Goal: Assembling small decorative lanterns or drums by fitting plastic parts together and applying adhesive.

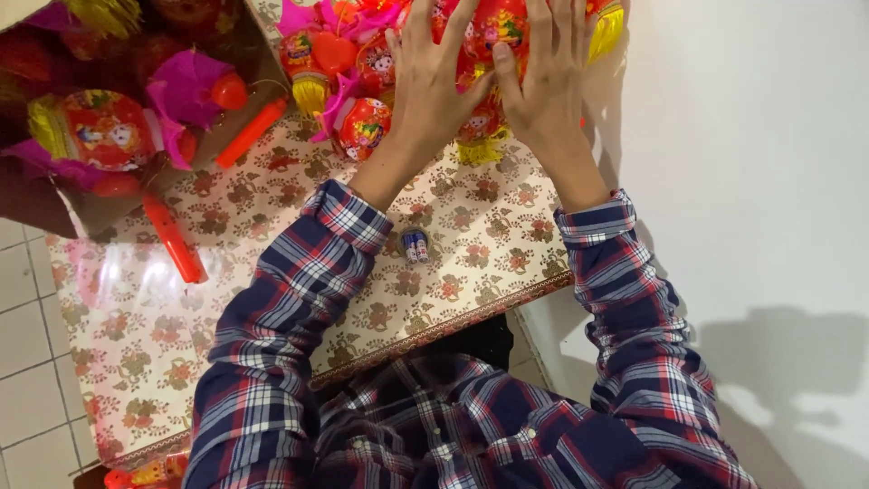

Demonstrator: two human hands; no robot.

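Where hands (489, 81) press: lanterns (480, 54) half-hidden

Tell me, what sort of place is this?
Probably a small home workshop or stall for festive toys: a table with a floral cover, heaps of red toy lanterns, a cardboard box holding more, tiled floor.

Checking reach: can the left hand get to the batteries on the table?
Probably yes. The left hand lies on the red lanterns; the batteries sit uncovered on the tablecloth by that forearm, nothing between.
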